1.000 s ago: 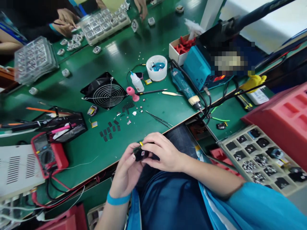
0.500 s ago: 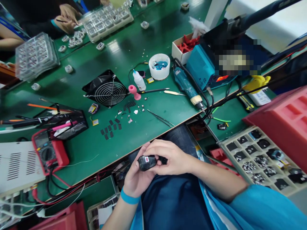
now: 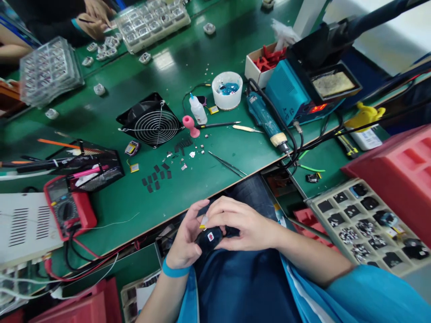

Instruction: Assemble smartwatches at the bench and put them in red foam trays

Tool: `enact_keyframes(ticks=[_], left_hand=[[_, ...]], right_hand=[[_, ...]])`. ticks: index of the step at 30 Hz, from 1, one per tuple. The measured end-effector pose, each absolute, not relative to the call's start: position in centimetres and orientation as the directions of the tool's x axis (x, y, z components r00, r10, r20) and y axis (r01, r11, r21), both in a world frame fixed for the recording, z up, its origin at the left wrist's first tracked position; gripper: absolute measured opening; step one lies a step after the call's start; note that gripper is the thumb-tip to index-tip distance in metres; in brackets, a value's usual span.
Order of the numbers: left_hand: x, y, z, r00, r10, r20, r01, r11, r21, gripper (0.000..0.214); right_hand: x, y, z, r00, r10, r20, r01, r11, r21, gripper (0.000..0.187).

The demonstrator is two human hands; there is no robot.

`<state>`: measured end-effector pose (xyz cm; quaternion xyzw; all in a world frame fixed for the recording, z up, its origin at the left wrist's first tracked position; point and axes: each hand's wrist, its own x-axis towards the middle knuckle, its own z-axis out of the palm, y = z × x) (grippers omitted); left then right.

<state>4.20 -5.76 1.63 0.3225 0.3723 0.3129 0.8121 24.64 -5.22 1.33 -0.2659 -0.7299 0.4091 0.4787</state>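
A small black plastic case (image 3: pixel 208 242) with a white-and-red mark on its face is held over my lap. My left hand (image 3: pixel 185 240) cups its left side, thumb against the edge and fingers raised partly apart. My right hand (image 3: pixel 242 222) grips the case from the right, fingers bent over its top. By the right fingertips shows a small silvery battery pack (image 3: pixel 203 222) with a yellow edge; whether it touches the case is unclear. Another black part under the right fingers is mostly hidden. On the bench ahead lie tweezers (image 3: pixel 229 164) and several black pads (image 3: pixel 156 176).
A fan (image 3: pixel 156 123), glue bottle (image 3: pixel 198 110), white tub (image 3: pixel 227 101) and electric screwdriver (image 3: pixel 266 119) are on the bench. A soldering station (image 3: pixel 296 92) stands right, a multimeter (image 3: pixel 67 208) left. A parts tray (image 3: pixel 362 215) sits lower right. Across the bench are a co-worker's hands (image 3: pixel 92 20).
My left hand has shifted left and its fingers have loosened from around the case. The case has tilted and moved slightly down. The silvery battery pack with the yellow edge now shows between the hands.
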Motion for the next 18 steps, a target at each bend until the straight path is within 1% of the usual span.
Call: enact_keyframes(ticks=[5,7,10,12,14,16,18], left_hand=[[3.9,-5.9,1.3,0.524,0.73,-0.438,-0.212,0.61,0.763,0.1],[4.0,-6.0,1.1,0.526,0.726,-0.443,-0.219,0.619,0.755,0.1],[4.3,-6.0,1.0,0.528,0.724,-0.443,-0.268,0.637,0.723,0.095],[4.6,-6.0,1.0,0.524,0.73,-0.439,-0.316,0.645,0.695,0.089],[4.9,-5.9,1.1,0.504,0.742,-0.442,-0.349,0.644,0.681,0.076],[5.2,-5.8,1.3,0.465,0.765,-0.445,-0.352,0.621,0.7,0.063],[5.5,-6.0,1.5,0.406,0.807,-0.43,-0.339,0.569,0.749,0.057]], right_hand=[[24.7,-5.3,1.6,-0.412,0.749,0.519,0.047,0.586,-0.809,0.024],[24.6,-5.3,1.5,-0.419,0.751,0.51,0.042,0.577,-0.816,0.021],[24.4,-5.3,1.5,-0.395,0.769,0.502,0.047,0.563,-0.825,0.024],[24.3,-5.4,1.5,-0.361,0.798,0.482,0.079,0.541,-0.837,0.028],[24.1,-5.4,1.3,-0.297,0.835,0.463,0.131,0.516,-0.847,0.027],[23.9,-5.5,1.1,-0.213,0.864,0.457,0.202,0.496,-0.844,0.026],[23.7,-5.6,0.7,-0.137,0.876,0.462,0.286,0.482,-0.828,0.027]])
